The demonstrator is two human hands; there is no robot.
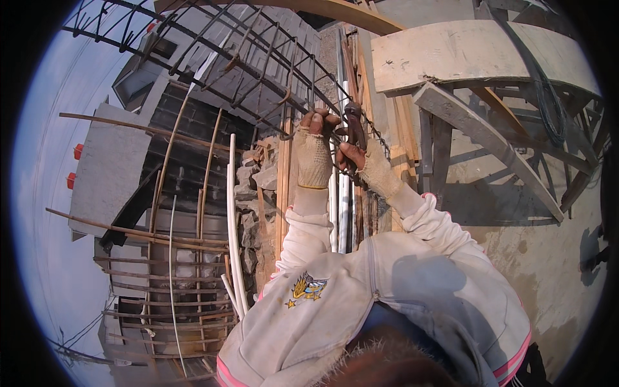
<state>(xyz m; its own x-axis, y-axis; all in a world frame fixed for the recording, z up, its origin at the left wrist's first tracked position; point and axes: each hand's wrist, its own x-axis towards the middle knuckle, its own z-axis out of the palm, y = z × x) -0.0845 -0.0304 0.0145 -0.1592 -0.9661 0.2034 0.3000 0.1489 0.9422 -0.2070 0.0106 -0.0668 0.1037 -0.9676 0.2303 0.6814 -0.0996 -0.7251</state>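
Observation:
A long cage of dark steel rebar [235, 61], with square stirrups tied along it, runs from the upper left to my hands. My left hand [314, 145], in a fingerless knitted glove, is closed at the cage's end, its bare fingertips pinched by the bars. Whatever lies between those fingertips is too small to make out. My right hand [373, 166], gloved the same way, is wrapped round the handles of dark, rusty pincers [353, 116]. Their head points away from me, right beside the left fingertips. Thin bars around both hands partly hide the fingers.
On the right stands a wooden trestle with a pale board top [477, 55] and a black cable [541, 97] hanging over it. Timber strips [403, 129] and white pipes [233, 226] lie near me. Broken stones [248, 187] and bamboo scaffolding [161, 242] are at left.

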